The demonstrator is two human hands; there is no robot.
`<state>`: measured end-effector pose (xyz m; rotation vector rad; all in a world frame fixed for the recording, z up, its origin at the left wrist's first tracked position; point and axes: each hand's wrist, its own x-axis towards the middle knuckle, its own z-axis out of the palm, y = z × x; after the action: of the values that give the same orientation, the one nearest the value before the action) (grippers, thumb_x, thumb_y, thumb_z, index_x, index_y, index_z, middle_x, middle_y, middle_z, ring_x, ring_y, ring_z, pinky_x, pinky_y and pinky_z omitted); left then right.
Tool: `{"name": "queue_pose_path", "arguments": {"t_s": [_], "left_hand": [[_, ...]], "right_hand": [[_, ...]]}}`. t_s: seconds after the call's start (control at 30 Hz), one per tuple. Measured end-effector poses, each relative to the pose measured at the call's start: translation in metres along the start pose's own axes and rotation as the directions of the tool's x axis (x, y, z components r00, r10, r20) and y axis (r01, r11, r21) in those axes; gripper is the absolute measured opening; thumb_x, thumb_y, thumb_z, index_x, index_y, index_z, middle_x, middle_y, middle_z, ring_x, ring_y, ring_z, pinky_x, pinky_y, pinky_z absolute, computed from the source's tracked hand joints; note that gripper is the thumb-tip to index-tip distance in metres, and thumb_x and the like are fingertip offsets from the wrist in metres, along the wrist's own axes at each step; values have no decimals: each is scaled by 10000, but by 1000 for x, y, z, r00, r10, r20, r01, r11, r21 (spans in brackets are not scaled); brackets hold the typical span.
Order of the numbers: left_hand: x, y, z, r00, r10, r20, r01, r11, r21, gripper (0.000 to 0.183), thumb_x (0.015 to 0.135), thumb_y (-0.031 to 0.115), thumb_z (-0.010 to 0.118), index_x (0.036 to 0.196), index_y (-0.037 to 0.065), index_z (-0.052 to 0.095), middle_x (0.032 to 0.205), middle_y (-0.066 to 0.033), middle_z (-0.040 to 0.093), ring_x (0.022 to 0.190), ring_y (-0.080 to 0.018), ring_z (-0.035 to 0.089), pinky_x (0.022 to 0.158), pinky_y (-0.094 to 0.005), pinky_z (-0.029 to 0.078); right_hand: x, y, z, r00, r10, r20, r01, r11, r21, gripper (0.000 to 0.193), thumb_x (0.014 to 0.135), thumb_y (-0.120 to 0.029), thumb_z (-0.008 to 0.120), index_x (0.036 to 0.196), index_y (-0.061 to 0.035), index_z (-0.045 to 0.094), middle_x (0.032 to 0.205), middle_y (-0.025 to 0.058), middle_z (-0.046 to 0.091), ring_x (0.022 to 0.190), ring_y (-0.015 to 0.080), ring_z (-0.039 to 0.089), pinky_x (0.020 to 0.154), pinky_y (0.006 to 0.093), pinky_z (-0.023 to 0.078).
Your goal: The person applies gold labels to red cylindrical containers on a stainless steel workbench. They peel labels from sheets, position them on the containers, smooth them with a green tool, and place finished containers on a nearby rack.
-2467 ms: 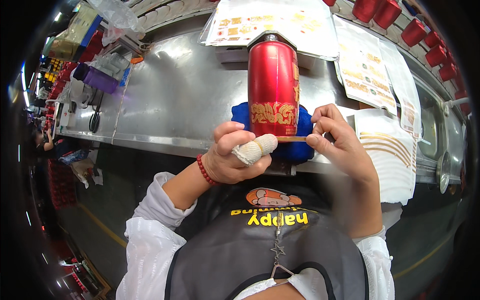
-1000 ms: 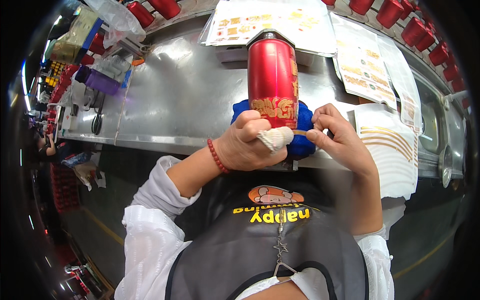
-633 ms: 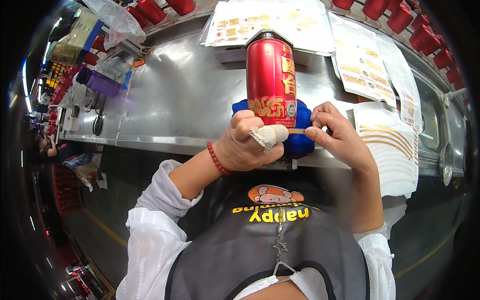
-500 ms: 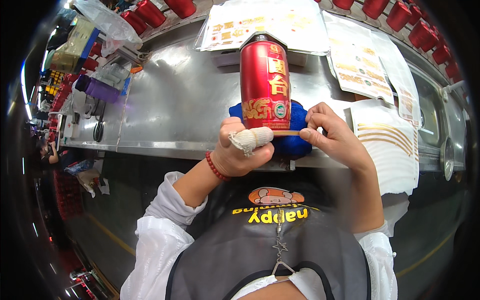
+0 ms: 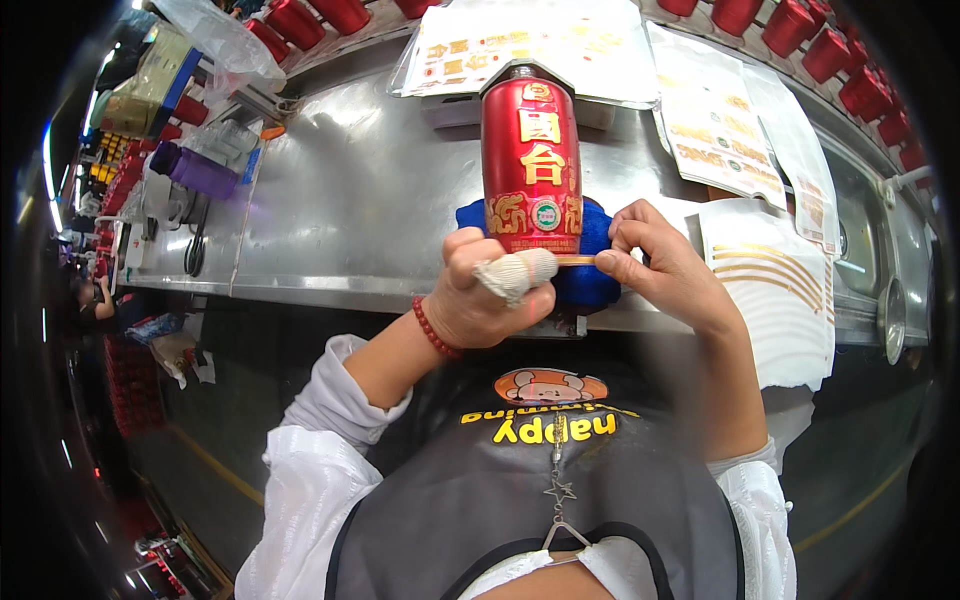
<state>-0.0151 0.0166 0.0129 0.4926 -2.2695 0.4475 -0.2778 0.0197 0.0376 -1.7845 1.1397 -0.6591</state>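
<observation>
A glossy red bottle point(image 5: 530, 150) with raised gold characters, a gold dragon band and a small green round mark lies on a blue cloth pad point(image 5: 597, 236), its dark neck pointing away from me. My left hand point(image 5: 492, 288) is closed at the bottle's base. A white knitted cover wraps one of its fingers, which presses by the base edge. From there a thin gold strip point(image 5: 576, 261) runs to the right, pinched at its other end between the thumb and fingers of my right hand point(image 5: 660, 262). The bottle's underside is hidden.
Right of the pad lies a white sheet point(image 5: 750, 330) bearing curved gold strips. Farther back are sheets of gold stickers point(image 5: 725, 120) and a stack of printed sheets point(image 5: 600, 50). A purple bottle point(image 5: 195, 170) stands left on the metal table point(image 5: 340, 200). Red bottles point(image 5: 790, 28) line the back.
The red bottle has turned to the left about its length, so its gold characters now face more upward. My left hand has risen slightly along the base; my right hand keeps its pinch.
</observation>
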Motion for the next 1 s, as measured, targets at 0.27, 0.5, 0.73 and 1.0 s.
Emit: {"name": "queue_pose_path", "arguments": {"t_s": [0.27,0.5,0.73,1.0], "left_hand": [[-9,-3,0,1000,-24,-6,24,1000,13,223,660,151,756,836,258,671,1226,50,608,1015,-230,426,819,-390,410],[4,-4,2,996,40,84,-36,999,-40,249,681,145,755,907,237,701,1230,39,606,1045,-241,431,814,-404,414],[-13,2,0,997,-81,10,81,997,-11,279,518,151,762,761,260,680,1105,61,625,1000,-248,453,761,-386,396],[3,-2,4,999,-29,-14,29,998,-47,226,532,154,739,727,243,669,1035,54,628,957,-253,483,752,-387,376]], "right_hand": [[3,-5,5,998,-24,-61,26,999,30,304,925,-235,710,786,-18,550,972,111,500,933,248,496,816,335,433],[2,-1,4,998,-21,-60,19,999,-40,313,939,-222,707,793,-20,517,1009,73,477,917,176,474,775,294,438],[4,-6,5,994,-74,-79,72,997,-35,302,898,-234,730,775,-10,569,955,151,526,955,311,514,855,381,439],[0,-5,-1,999,-29,-23,29,999,-15,303,927,-201,715,792,-27,507,1025,72,464,927,184,475,784,298,436]]}}
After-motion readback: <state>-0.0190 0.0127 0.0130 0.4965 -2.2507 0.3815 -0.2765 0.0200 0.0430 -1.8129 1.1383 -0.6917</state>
